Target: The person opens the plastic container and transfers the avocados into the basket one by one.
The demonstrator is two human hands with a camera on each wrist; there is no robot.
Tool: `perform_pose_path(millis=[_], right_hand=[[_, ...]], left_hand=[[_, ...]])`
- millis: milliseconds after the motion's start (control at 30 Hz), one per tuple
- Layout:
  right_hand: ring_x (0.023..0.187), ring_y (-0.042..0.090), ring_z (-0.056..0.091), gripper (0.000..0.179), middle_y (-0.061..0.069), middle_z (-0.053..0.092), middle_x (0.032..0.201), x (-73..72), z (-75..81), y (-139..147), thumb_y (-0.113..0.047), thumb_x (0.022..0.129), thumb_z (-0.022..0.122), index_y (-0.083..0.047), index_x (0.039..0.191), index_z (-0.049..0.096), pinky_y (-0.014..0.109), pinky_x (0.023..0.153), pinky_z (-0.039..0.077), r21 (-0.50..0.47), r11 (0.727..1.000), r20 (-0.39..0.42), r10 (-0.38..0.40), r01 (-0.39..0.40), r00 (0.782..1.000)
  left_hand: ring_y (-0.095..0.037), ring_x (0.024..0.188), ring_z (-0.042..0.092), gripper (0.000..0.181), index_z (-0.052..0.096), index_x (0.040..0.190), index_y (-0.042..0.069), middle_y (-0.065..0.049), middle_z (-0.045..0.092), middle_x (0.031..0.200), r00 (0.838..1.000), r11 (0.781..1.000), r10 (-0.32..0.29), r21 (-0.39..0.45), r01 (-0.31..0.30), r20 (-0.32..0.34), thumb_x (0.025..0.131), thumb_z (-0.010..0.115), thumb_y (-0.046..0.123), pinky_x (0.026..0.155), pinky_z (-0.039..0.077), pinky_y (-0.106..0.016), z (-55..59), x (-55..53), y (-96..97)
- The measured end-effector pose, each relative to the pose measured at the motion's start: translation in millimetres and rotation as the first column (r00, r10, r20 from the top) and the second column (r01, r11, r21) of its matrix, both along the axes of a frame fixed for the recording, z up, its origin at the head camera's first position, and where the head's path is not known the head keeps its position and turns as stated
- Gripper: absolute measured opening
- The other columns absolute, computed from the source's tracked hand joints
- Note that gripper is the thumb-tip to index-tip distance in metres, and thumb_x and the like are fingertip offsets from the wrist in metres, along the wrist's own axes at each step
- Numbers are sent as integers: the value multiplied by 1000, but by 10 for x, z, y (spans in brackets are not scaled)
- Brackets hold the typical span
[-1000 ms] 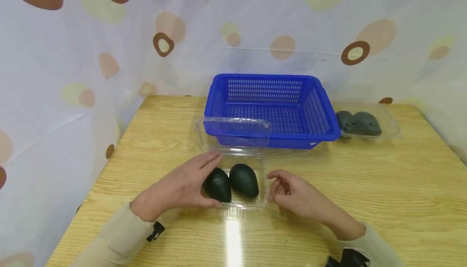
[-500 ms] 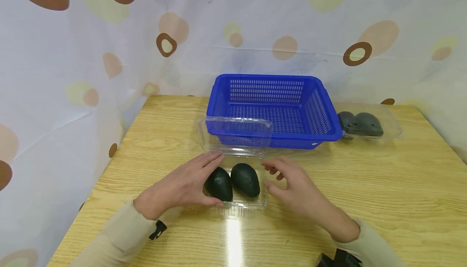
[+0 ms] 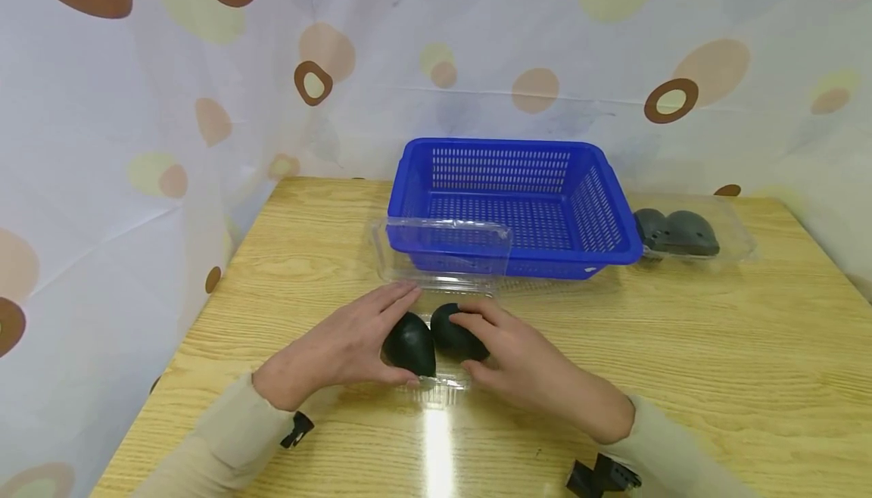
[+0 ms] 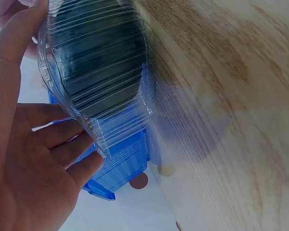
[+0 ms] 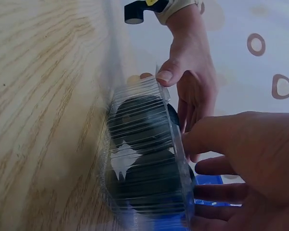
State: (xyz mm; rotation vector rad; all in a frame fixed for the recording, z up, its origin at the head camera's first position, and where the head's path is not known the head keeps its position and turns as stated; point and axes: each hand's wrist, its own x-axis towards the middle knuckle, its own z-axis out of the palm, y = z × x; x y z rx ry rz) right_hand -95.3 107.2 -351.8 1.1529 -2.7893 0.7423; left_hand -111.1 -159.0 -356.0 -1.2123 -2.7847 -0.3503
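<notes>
An open clear plastic clamshell box lies on the table, its lid standing up at the back. Two dark green avocados sit inside it. My left hand holds the box's left side, thumb on the front rim, beside the left avocado. In the left wrist view its fingertips touch the box along the rim. My right hand reaches over the box's right side, with thumb and fingers around the right avocado. The box's right edge is mostly hidden under that hand.
Behind the box stands a blue plastic basket with slotted walls, partly seen through the lid. At the back right, another clear box contains dark avocados. A patterned cloth hangs behind the wooden table.
My right hand has moved left from beside the box, its fingers first spreading and then coming over the right avocado. The left hand has stayed at the box's left side.
</notes>
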Motion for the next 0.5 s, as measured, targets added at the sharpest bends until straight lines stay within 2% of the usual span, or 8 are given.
perform_pose_path(millis=[100, 233, 333, 500], right_hand=[[124, 29, 58, 57, 14, 52, 142, -27, -26, -37, -13, 83, 76, -3, 135, 57, 43, 95, 56, 20, 1000, -36, 9, -8, 999], [125, 30, 58, 64, 15, 50, 143, -56, -56, -62, -11, 83, 77, -3, 141, 52, 42, 95, 56, 54, 999, -39, 1, 1, 999], [123, 29, 59, 66, 16, 51, 141, -71, -70, -83, -11, 81, 79, -2, 140, 51, 41, 94, 57, 63, 998, -49, -16, 19, 999], [117, 28, 62, 69, 15, 54, 135, -82, -75, -134, -15, 78, 84, 0, 137, 52, 41, 91, 58, 71, 995, -50, -70, 73, 996]], left_hand=[[-31, 141, 43, 112, 38, 150, -2, -19, 43, 153, 1000, 1000, 2, -2, -2, -8, 71, 78, 66, 114, 43, -42, -8, 0, 1], [-31, 139, 46, 113, 40, 148, -3, -19, 47, 150, 999, 1000, 8, 3, -8, -45, 69, 79, 67, 114, 43, -41, -21, 8, 2], [-31, 137, 48, 115, 42, 147, -4, -19, 49, 148, 997, 999, 40, 4, -40, -61, 67, 79, 69, 114, 43, -41, -17, 19, 9], [-32, 137, 48, 117, 42, 147, -3, -18, 49, 148, 994, 995, 96, -10, -97, -51, 65, 78, 72, 114, 43, -42, -2, 49, 15]])
